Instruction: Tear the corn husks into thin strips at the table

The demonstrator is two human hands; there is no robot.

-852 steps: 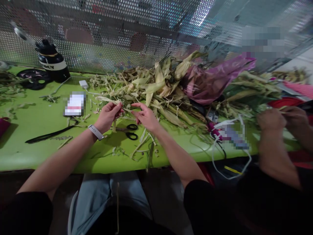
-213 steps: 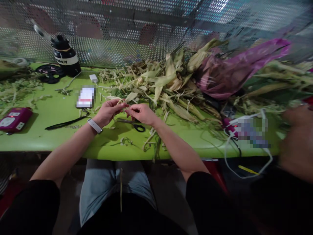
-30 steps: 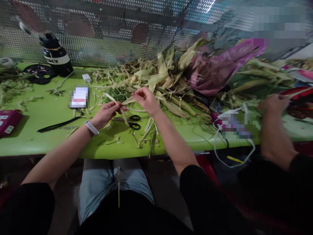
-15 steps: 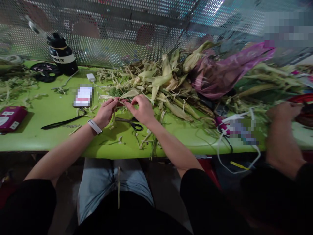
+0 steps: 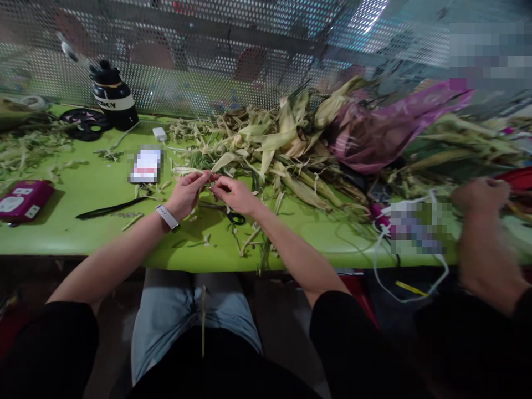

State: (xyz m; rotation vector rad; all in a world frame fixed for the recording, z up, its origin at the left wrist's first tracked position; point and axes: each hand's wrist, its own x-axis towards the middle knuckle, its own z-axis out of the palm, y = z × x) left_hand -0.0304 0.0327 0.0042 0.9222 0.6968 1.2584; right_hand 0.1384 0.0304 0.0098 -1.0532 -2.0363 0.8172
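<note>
My left hand, with a white-banded watch on its wrist, pinches a pale corn husk strip above the green table. Close beside it, my right hand is closed, thumb and fingertips pressed together at the near end of the same strip. The exact grip between the fingertips is too small to make out. Just below my hands lie black-handled scissors, partly hidden. Behind them spreads a large heap of dried corn husks.
A phone, a black strap and a magenta box lie to the left. A dark bottle stands at the back. On the right are a pink plastic bag, a white cable and another person's hand.
The view has shifted slightly, moving the scene a little rightward. My right hand has drawn its fingers in and lowered beside my left hand. The other person's hand has moved slightly.
</note>
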